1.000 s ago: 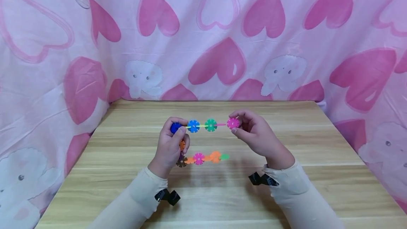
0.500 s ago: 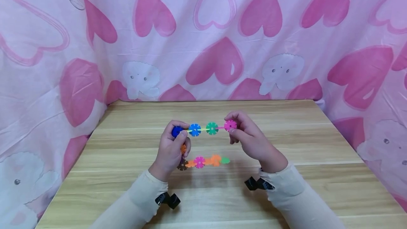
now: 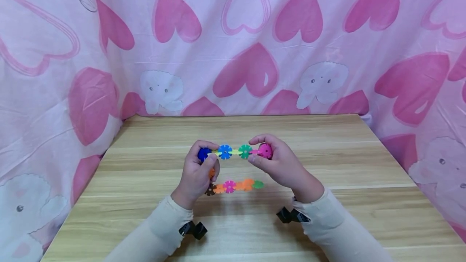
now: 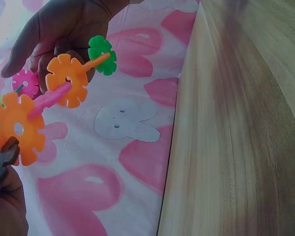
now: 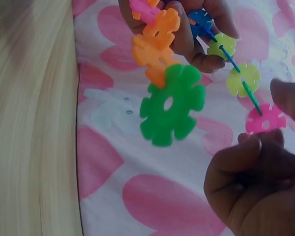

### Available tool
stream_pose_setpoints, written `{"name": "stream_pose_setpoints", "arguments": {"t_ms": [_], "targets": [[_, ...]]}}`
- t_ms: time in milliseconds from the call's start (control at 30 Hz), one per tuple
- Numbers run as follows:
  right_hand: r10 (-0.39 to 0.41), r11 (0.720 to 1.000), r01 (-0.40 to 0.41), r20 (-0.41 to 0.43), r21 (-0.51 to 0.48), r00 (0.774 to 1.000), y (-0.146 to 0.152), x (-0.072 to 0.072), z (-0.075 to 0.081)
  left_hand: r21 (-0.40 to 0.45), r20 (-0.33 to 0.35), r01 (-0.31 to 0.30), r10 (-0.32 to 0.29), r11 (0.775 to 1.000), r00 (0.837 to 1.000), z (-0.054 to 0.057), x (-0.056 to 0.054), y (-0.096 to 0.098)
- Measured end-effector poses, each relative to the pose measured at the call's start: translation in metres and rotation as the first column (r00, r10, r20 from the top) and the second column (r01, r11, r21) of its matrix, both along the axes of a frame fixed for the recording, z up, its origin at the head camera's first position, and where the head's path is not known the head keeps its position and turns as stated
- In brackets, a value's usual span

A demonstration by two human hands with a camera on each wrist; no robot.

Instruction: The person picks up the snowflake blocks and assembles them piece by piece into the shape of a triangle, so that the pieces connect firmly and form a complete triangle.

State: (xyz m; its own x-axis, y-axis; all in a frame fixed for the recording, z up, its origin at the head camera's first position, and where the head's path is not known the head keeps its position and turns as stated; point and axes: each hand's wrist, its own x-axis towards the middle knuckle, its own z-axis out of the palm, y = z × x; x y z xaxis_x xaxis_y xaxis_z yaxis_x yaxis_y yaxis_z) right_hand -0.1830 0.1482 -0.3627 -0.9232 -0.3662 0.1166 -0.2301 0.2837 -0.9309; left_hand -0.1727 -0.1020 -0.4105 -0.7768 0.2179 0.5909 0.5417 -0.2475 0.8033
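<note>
A C-shaped chain of notched plastic snowflake discs hangs over the table between both hands. My left hand point(image 3: 196, 171) grips its left side at the dark blue disc point(image 3: 204, 154), partly hiding an orange disc below. My right hand point(image 3: 282, 167) is curled about the upper right end, at the pink disc point(image 3: 265, 151); its thumb and index fingertips reach to the green disc point(image 3: 245, 151). A blue disc point(image 3: 225, 152) sits between the hands. The lower row, with another pink disc point(image 3: 229, 186), ends in a green disc point(image 5: 172, 104) that neither hand touches.
Below the hands lies a wooden table point(image 3: 346, 221). A pink curtain point(image 3: 247, 72) with hearts and rabbits stands around its back and sides. Black wrist cameras point(image 3: 193, 229) are strapped over both pale sleeves point(image 3: 338, 225).
My right hand has moved left and slightly down, bringing the pink disc up to the chain's end, then its fingertips farther along to the green disc. My left hand keeps its grip, slightly lower.
</note>
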Motion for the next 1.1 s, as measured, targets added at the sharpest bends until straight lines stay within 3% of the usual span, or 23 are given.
{"name": "stream_pose_setpoints", "arguments": {"t_ms": [400, 800, 933, 1100], "targets": [[-0.017, 1.0, 0.017, 0.014, 0.007, 1.0, -0.0045, 0.0007, 0.0008, 0.013, -0.061, 0.047, -0.046, 0.999, 0.997, -0.001, -0.0008, -0.0003], [-0.045, 0.999, 0.045, -0.021, 0.018, 0.999, -0.0072, 0.0002, -0.0011, 0.021, -0.036, 0.055, -0.054, 0.998, 0.998, -0.0027, 0.0, 0.0015], [-0.012, 1.0, 0.012, -0.029, -0.001, 1.0, -0.0049, -0.0014, -0.002, 0.008, -0.035, 0.012, -0.012, 1.0, 0.999, -0.0019, -0.0001, 0.0005], [0.029, 0.999, -0.031, -0.045, -0.039, 0.999, 0.001, -0.0052, -0.0031, 0.022, 0.008, -0.1, 0.1, 0.995, 0.995, 0.0029, 0.0013, -0.0023]]}}
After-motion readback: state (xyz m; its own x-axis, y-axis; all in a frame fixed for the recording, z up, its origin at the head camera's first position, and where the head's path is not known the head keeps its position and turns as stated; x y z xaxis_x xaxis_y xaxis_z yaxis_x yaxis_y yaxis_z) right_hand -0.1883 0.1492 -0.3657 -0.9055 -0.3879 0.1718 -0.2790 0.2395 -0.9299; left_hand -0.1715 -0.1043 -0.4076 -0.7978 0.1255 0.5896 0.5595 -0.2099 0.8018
